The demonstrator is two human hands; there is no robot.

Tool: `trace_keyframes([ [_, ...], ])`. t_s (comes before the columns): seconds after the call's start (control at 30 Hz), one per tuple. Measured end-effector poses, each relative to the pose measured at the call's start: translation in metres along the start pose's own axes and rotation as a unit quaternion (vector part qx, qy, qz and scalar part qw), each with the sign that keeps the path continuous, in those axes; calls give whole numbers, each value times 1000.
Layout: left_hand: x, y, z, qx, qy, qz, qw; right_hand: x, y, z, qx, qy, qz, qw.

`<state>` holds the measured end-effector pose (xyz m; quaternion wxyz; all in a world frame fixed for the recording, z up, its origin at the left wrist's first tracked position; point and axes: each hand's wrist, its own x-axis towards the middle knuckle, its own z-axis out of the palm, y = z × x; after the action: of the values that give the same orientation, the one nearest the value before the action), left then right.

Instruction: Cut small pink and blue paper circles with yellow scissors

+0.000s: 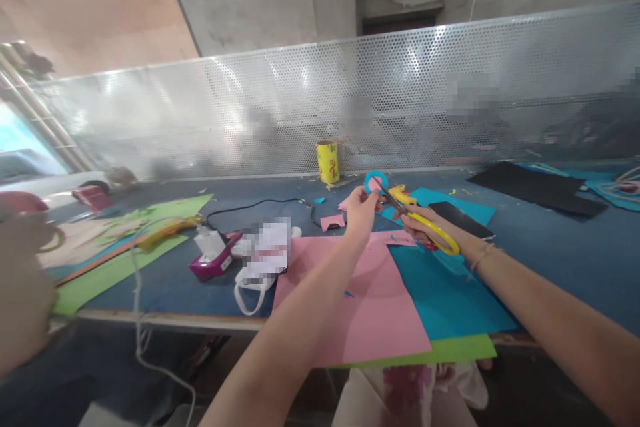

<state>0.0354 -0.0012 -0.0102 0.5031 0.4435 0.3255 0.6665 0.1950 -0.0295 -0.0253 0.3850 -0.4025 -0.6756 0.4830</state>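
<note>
My left hand (pixel 361 208) is raised over the table and pinches a small pink paper piece (pixel 373 184) between its fingertips. My right hand (pixel 425 228) grips yellow-handled scissors (pixel 434 229), whose blades (pixel 391 199) point up-left and reach the pink piece. Below my hands lie a large pink sheet (pixel 350 300), a teal sheet (pixel 445 293) and a green sheet (pixel 460 349) near the table's front edge.
A yellow can (pixel 328 161) stands at the back by the perforated metal screen (pixel 320 107). A black phone (pixel 460 219), a teal tape roll (pixel 376 179), a purple device (pixel 215 255) with cables, a glue gun (pixel 165 230) and green paper (pixel 120 247) lie around. Another person's arm (pixel 23 293) shows at left.
</note>
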Motion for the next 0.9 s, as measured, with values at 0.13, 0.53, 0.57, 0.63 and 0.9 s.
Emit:
trace_keyframes([
  [0.13, 0, 0, 0, -2, -4, 4, 1000, 0, 2, 0, 3, 1, 6, 1000],
  [0.53, 0, 0, 0, 28, -6, 13, 1000, 2, 7, -3, 2, 7, 5, 1000],
  [0.57, 0, 0, -1, 30, -8, 15, 999, 2, 7, -3, 2, 7, 6, 1000],
  [0.63, -1, 1, -1, 35, -9, 18, 999, 1, 6, -3, 3, 4, 9, 1000],
  [0.9, 0, 3, -2, 56, 1, 26, 998, -2, 1, -1, -1, 5, 6, 1000],
])
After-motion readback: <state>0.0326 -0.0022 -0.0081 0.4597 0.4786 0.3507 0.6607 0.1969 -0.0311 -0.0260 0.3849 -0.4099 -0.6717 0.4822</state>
